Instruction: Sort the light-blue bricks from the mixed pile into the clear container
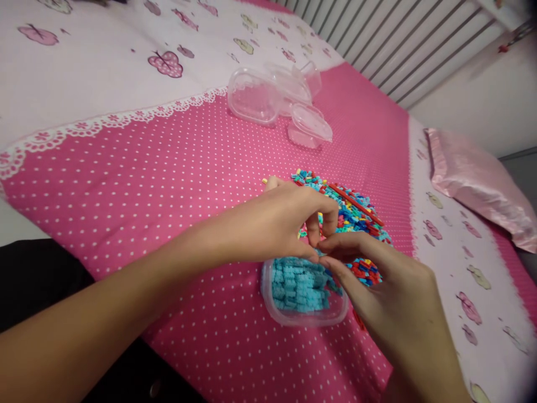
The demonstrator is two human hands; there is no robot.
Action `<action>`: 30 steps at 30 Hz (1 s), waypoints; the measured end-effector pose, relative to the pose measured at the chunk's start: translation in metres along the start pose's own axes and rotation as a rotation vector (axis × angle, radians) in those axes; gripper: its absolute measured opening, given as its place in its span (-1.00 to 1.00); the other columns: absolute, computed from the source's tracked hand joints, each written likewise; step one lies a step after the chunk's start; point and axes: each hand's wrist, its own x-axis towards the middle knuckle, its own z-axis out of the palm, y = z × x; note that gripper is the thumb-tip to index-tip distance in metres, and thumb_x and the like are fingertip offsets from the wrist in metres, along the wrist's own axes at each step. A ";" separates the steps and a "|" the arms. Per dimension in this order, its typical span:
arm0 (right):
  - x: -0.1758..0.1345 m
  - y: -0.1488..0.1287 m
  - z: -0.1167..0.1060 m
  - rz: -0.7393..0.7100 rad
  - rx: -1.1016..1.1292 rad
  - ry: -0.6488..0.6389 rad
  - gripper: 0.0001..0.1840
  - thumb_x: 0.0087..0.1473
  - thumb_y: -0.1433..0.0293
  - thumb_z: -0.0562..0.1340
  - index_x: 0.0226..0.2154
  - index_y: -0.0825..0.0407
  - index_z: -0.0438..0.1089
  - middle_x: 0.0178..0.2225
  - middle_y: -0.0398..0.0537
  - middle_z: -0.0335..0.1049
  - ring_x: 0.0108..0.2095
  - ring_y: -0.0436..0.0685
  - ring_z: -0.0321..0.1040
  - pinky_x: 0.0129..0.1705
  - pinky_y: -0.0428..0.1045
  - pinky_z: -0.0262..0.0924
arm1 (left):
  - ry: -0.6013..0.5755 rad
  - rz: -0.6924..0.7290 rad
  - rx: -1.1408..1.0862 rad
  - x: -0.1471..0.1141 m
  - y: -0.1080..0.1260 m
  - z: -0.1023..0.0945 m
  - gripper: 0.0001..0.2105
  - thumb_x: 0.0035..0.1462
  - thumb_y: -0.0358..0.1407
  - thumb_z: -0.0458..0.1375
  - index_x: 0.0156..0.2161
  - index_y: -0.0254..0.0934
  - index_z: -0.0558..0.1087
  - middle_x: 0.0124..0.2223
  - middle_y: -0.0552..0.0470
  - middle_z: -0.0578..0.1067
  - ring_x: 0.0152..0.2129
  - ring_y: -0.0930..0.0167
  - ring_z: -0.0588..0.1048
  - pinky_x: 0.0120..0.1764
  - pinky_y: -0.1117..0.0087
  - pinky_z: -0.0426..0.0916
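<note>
My left hand point(289, 221) and my right hand point(373, 274) meet fingertip to fingertip over a clear plastic container point(308, 320). Both are closed in a pinch; whatever sits between the fingertips is too small and too covered to name. Inside the container, light-blue building pieces point(297, 282) lie stacked in rows toward its left side. Behind and beside my hands spreads a pile of small mixed-colour building pieces point(356, 210), mostly blue, red, yellow and green. My hands hide part of this pile and the container's far rim.
Several clear plastic containers and lids point(255, 103) lie farther back on the pink dotted bedspread point(176, 168). A long red stick point(354, 202) rests on the pile. At the right is a shiny pink pillow point(478, 179), and white slatted rails point(369, 45) stand at the back.
</note>
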 end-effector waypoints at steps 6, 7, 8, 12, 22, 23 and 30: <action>0.002 -0.001 0.000 -0.008 0.010 -0.051 -0.87 0.17 0.47 0.27 -0.23 -0.08 0.47 -0.34 -0.22 0.60 -0.38 0.03 0.55 -0.33 -0.09 0.37 | -0.005 -0.017 0.113 -0.002 0.000 -0.007 -0.84 0.01 -0.38 0.40 -0.27 -0.24 0.55 -0.30 0.17 0.62 -0.29 0.45 0.55 -0.20 0.41 0.22; 0.002 -0.001 0.001 -0.017 0.010 -0.080 -0.88 0.18 0.47 0.26 -0.25 -0.07 0.47 -0.33 -0.20 0.60 -0.37 0.04 0.55 -0.32 -0.08 0.37 | -0.011 -0.018 0.155 -0.004 -0.001 -0.012 -0.82 0.00 -0.36 0.41 -0.25 -0.23 0.55 -0.27 0.16 0.63 -0.27 0.44 0.55 -0.16 0.40 0.21; 0.002 -0.001 0.002 -0.026 0.006 -0.109 -0.89 0.19 0.47 0.25 -0.27 -0.07 0.47 -0.33 -0.18 0.59 -0.36 0.05 0.55 -0.31 -0.07 0.37 | -0.010 -0.022 0.196 -0.005 -0.001 -0.018 -0.80 0.00 -0.34 0.41 -0.23 -0.22 0.56 -0.24 0.15 0.64 -0.26 0.43 0.54 -0.15 0.39 0.20; 0.001 0.001 0.007 -0.048 -0.035 -0.191 -0.84 0.24 0.46 0.20 -0.33 -0.06 0.49 -0.33 -0.13 0.59 -0.31 0.11 0.53 -0.26 0.00 0.34 | 0.109 -0.116 0.356 -0.009 -0.004 -0.041 -0.82 0.03 -0.27 0.36 -0.22 -0.22 0.58 -0.26 0.10 0.64 -0.32 0.42 0.53 -0.25 0.41 0.19; -0.003 0.006 0.010 -0.119 -0.162 -0.220 -0.86 0.24 0.47 0.24 -0.35 -0.03 0.47 -0.38 -0.17 0.53 -0.35 0.13 0.46 -0.28 0.03 0.21 | 0.070 -0.182 0.432 -0.007 -0.002 -0.038 -0.88 0.12 -0.30 0.29 -0.22 -0.23 0.58 -0.26 0.11 0.62 -0.32 0.43 0.51 -0.24 0.41 0.16; -0.004 0.006 0.010 -0.111 -0.173 -0.221 -0.86 0.23 0.48 0.25 -0.36 -0.03 0.47 -0.39 -0.17 0.52 -0.36 0.13 0.44 -0.28 0.04 0.19 | 0.071 -0.186 0.431 -0.007 -0.001 -0.038 -0.89 0.11 -0.31 0.29 -0.22 -0.23 0.58 -0.27 0.11 0.62 -0.33 0.43 0.50 -0.23 0.40 0.15; -0.006 0.003 0.016 -0.085 -0.185 -0.232 -0.81 0.24 0.49 0.24 -0.38 -0.03 0.49 -0.39 -0.17 0.52 -0.37 0.12 0.41 -0.29 0.04 0.12 | 0.098 -0.182 0.451 -0.006 0.002 -0.039 -0.92 0.12 -0.32 0.28 -0.26 -0.24 0.59 -0.28 0.10 0.62 -0.34 0.43 0.48 -0.20 0.37 0.12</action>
